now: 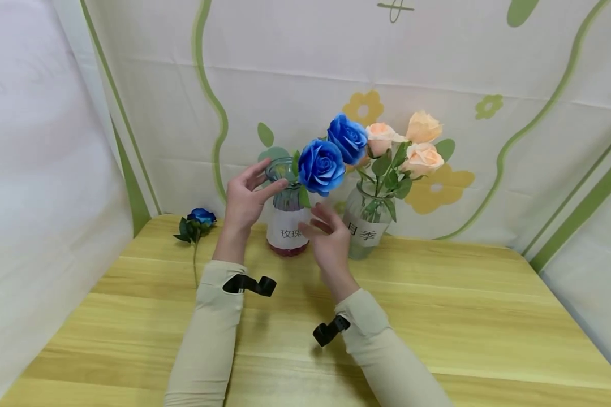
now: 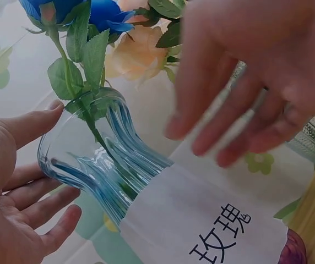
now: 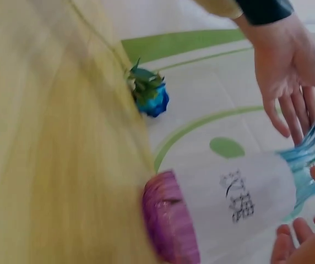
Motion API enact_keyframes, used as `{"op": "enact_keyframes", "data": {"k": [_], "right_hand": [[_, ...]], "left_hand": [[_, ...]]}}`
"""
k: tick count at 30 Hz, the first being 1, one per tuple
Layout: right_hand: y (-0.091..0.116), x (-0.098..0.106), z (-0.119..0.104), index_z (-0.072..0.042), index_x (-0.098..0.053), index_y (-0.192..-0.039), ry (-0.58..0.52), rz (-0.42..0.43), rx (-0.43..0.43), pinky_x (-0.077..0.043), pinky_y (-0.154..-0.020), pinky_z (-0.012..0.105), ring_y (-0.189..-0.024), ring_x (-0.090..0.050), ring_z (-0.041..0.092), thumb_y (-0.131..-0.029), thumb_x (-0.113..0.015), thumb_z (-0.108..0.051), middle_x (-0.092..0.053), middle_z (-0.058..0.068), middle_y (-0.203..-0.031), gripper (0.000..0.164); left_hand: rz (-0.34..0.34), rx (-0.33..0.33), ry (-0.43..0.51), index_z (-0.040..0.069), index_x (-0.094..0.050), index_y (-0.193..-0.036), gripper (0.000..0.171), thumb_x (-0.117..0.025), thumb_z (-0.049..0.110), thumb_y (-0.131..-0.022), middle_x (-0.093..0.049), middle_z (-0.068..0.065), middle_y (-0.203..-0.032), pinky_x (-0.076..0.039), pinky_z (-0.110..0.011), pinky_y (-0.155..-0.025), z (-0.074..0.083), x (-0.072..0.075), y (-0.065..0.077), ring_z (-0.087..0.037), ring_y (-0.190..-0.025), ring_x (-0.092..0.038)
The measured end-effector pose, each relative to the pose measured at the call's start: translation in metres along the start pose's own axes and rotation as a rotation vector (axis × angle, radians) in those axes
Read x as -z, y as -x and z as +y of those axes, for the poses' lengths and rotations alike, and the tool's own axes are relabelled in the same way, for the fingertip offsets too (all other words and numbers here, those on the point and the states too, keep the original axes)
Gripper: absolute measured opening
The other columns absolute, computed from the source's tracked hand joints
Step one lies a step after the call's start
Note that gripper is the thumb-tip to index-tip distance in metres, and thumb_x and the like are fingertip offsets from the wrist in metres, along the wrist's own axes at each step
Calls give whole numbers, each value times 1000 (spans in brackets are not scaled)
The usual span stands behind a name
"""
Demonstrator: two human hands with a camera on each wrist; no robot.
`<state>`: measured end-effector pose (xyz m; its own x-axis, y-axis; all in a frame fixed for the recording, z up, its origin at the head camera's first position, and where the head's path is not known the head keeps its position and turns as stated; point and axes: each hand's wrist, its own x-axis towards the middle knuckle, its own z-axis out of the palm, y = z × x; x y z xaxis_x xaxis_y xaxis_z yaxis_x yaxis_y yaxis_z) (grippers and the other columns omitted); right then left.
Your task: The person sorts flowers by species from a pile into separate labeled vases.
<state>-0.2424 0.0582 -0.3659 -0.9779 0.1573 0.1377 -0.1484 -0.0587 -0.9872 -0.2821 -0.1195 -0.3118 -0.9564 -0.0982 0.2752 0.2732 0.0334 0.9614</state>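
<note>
A glass vase (image 1: pixel 287 199), blue at the flared neck and purple at the base, stands near the back of the table with a white paper label (image 2: pixel 163 214) round it. Two blue roses (image 1: pixel 322 168) lean out of it to the right, their leafy stems inside the neck. My left hand (image 1: pixel 246 196) is at the left of the rim, thumb right at the lip and fingers fairly straight along the outer side. Beside the vase's right side, my right hand (image 1: pixel 331 240) has its fingers loosely extended, holding nothing; in the left wrist view it hovers by the label.
A second glass vase (image 1: pixel 357 249) with several peach roses (image 1: pixel 422 160) stands just to the right. On the left of the table (image 1: pixel 132 339) lies another blue rose (image 1: pixel 201 216). A patterned cloth (image 1: pixel 295 45) hangs behind the back edge.
</note>
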Motion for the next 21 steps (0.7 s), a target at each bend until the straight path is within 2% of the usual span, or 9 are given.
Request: {"op": "enact_keyframes", "data": {"k": [5,11,17,21], "right_hand": [[4,12,10,-13,-55,-155,28,-115,-41,-51,-116,49,-145,-53,33,-93,-80,-8,-55,4,-159,67],[4,17,19,-14,-48,-160,48,-204,-65,-43,-123,53,-152,-47,34,-93,-80,-11,-49,5,-165,73],[4,19,24,-11,-49,-159,80,-261,-95,-43,-123,53,-152,-46,36,-94,-79,-13,-49,7,-166,71],[4,21,24,-11,-50,-158,90,-269,-107,-43,-123,53,-152,-46,36,-95,-78,-15,-49,6,-166,69]], "left_hand": [[-8,13,-11,20,-58,-154,71,-86,34,-90,-46,0,-168,-43,-51,-124,1,-1,2,-23,-150,-51],[4,30,-37,19,-57,-155,69,-83,36,-93,-52,-1,-164,-45,-50,-122,8,5,7,-22,-147,-54],[125,80,-159,16,-64,-146,54,-76,40,-99,-66,-3,-149,-49,-38,-118,11,30,24,-17,-136,-61],[163,145,-258,16,-69,-141,49,-75,42,-99,-72,-2,-140,-54,-21,-103,5,55,45,-6,-119,-66]]}}
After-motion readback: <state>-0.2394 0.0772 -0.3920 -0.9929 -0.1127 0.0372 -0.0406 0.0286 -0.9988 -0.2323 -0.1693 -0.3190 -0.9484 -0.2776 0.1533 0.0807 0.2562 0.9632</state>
